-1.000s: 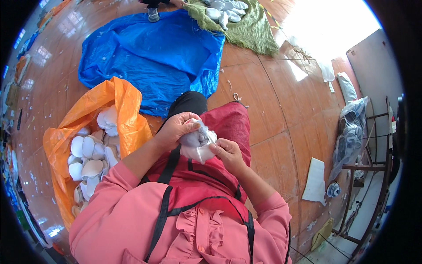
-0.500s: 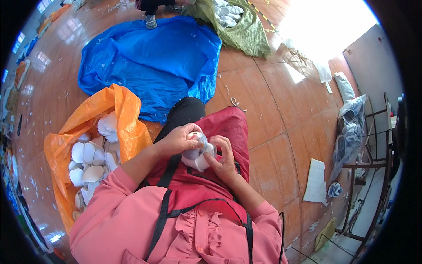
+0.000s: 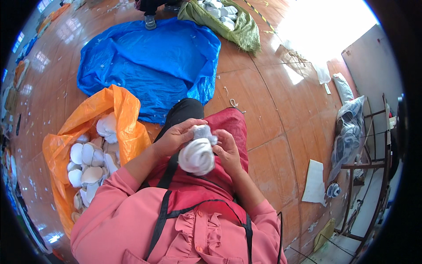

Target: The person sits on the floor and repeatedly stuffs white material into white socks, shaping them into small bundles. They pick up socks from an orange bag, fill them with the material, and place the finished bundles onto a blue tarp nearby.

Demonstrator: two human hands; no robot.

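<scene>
The white bundle [image 3: 196, 157], likely light and soft, suits the left hand [image 3: 178, 135] pinching its far end; whether the half-curled right hand [image 3: 228, 152] grips is unclear

The left hand [image 3: 176, 136] is partly hidden behind the white bundle [image 3: 196, 157]; the upper edge cuts off the co-worker [image 3: 150, 8] and green sack [image 3: 247, 34].

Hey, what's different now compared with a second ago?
The white bundle, then opened with grey showing inside, now has its rounded, twisted bulk turned toward the body. The left hand still holds it; the right hand has moved up beside its grey top. The green sack shifted slightly left. The orange sack and blue sheet stayed.
</scene>
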